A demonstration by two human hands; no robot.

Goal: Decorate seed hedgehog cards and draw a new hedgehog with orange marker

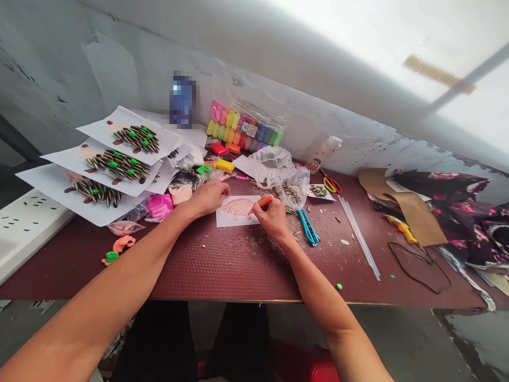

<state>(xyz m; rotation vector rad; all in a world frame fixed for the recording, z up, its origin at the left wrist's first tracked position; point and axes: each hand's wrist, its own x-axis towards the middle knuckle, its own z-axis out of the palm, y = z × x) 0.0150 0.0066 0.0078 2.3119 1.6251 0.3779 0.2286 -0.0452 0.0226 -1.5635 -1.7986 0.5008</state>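
My right hand (272, 216) grips an orange marker (265, 200) over a small white card (226, 220). An orange outline of a hedgehog-like animal with short dashes inside (235, 207) is drawn on the card. At the card's upper left edge rests my left hand (210, 195), holding nothing, its fingers loosely extended. Just right of my right hand lie a blue utility knife (307, 227) and a clear plastic bag (296, 185) with sunflower seeds. Lumps of coloured clay, among them a pink one (159, 206), sit left of my left hand.
Sheets with seed-covered hedgehogs (137, 139) are stacked left, beside a white power strip (29, 228). Clay packs (242, 127) and a white bottle (325, 154) stand by the wall. To the right are scissors (332, 184), clear glue sticks (360, 239) and a yellow glue gun (403, 229).
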